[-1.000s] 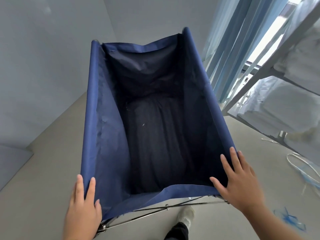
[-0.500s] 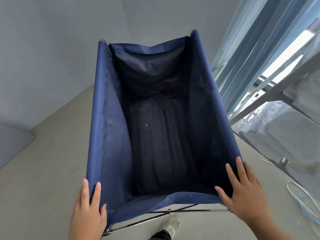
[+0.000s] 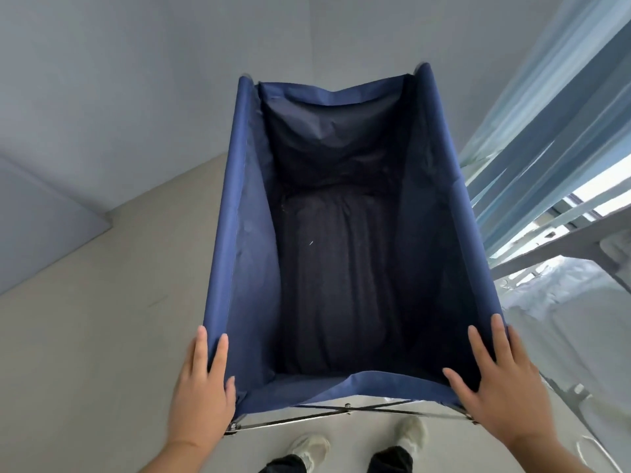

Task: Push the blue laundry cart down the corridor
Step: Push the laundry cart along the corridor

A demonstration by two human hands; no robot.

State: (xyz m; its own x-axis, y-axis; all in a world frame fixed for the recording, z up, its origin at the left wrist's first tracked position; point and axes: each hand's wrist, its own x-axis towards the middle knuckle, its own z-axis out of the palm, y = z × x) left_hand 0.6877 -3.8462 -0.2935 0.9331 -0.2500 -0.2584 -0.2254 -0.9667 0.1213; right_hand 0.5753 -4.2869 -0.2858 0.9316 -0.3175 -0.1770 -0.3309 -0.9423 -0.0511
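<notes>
Blue laundry cart (image 3: 235, 254): seen from above, filling the centre of the frame from the upper middle down to the lower third. The fabric sides are dark blue; the inside is nearly black and nothing can be made out in it except creased lining. The near fabric edge sags between the two near corners. A crossed metal frame (image 3: 348, 409) is exposed just below that edge.

Left hand (image 3: 201, 390): placed at the lower left of the frame, laid flat against the outside of the cart's near left corner. The fingers are extended and held close together, pointing up the frame, with the thumb side touching the fabric. It is not closed around anything.

Right hand (image 3: 502, 387): placed at the lower right, laid palm down on the cart's near right corner. The fingers are spread apart, and the thumb is stretched along the near fabric edge. No part of the cart is gripped.

Shoes (image 3: 409, 433): two pale shoes with dark trouser cuffs are seen at the bottom centre, on the floor, behind the cart.

Floor (image 3: 102, 336): pale and plain, at the left and bottom.

Wall (image 3: 119, 97): pale grey, across the upper left and top.

Curtains (image 3: 546, 107): light blue, hung in vertical folds at the upper right.

Shelf rack (image 3: 580, 240): grey bars at the right edge, with white bundles (image 3: 563, 319) stacked beside the cart.
</notes>
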